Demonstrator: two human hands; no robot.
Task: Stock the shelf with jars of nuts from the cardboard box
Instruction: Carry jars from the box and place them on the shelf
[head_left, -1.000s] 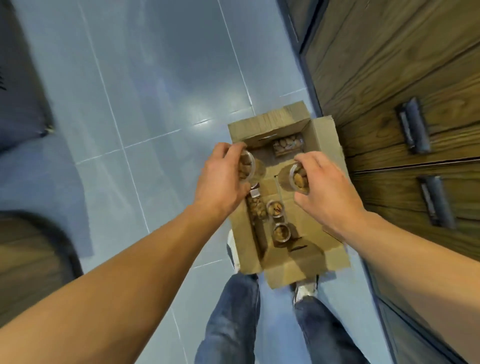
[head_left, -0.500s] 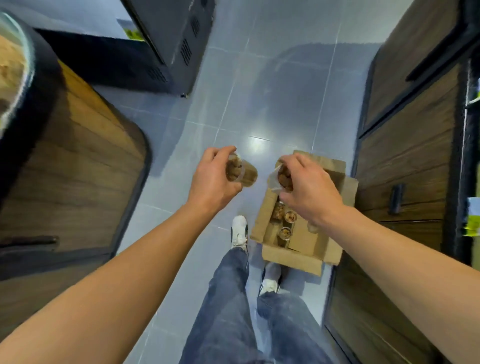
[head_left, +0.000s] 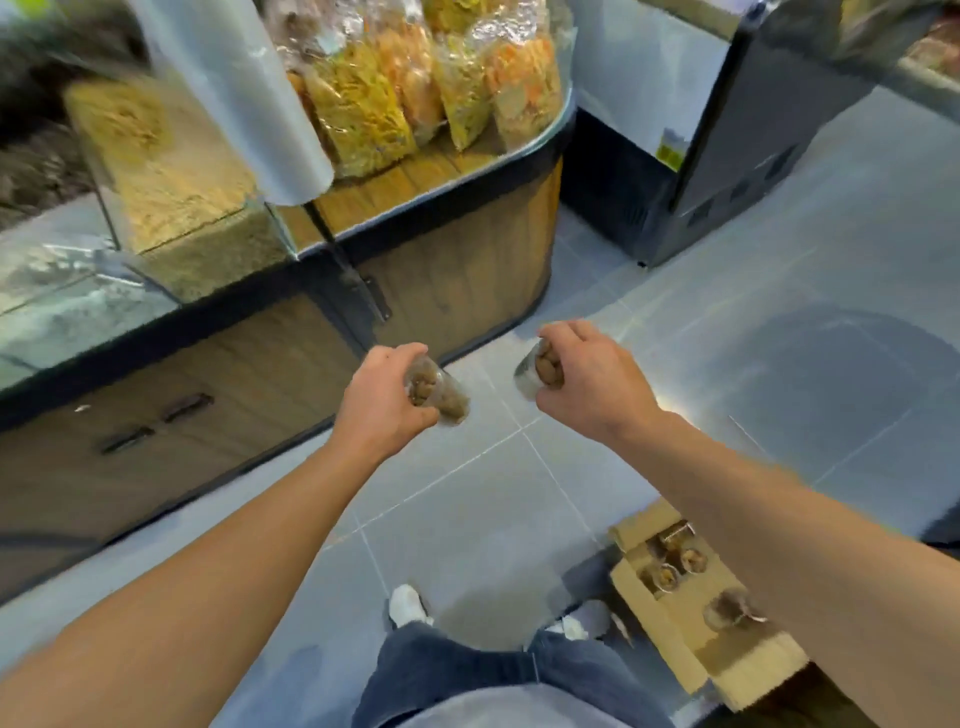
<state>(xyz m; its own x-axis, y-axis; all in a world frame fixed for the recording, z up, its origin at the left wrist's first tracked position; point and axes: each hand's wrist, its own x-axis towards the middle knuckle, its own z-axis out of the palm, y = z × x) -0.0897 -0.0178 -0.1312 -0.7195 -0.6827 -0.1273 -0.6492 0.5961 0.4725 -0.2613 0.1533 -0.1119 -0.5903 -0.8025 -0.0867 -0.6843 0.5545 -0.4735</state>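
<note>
My fingers (head_left: 415, 415) on the left hand (head_left: 379, 410) are curled round a small clear jar of nuts (head_left: 439, 397), pinching it near its top so the body sticks out toward the middle of the frame, tilted well off upright. My right hand (head_left: 592, 384) grips a second jar (head_left: 537, 369) the same way, its fingers wrapped over the top and the pale end pointing left. Both jars hang in mid-air over the tiled floor (head_left: 519, 493), just right of centre, well apart from each other.

I judge these jars light enough for one hand each and stiff-walled; whether they are glass or plastic I cannot tell (so I treat them as breakable over hard tile). The smooth clear sides look slippery, so a hold round the full girth would be safer than this hold near the rim, and I would level them before setting them down.

The cardboard box (head_left: 670, 629) sits at lower right by my feet, with several more jars (head_left: 680, 561) standing inside it, so most of the stocking is not yet done. The wooden display counter (head_left: 452, 270) with bagged snacks (head_left: 415, 78) fills the upper left; the shelf meant for the jars I cannot pick out.
</note>
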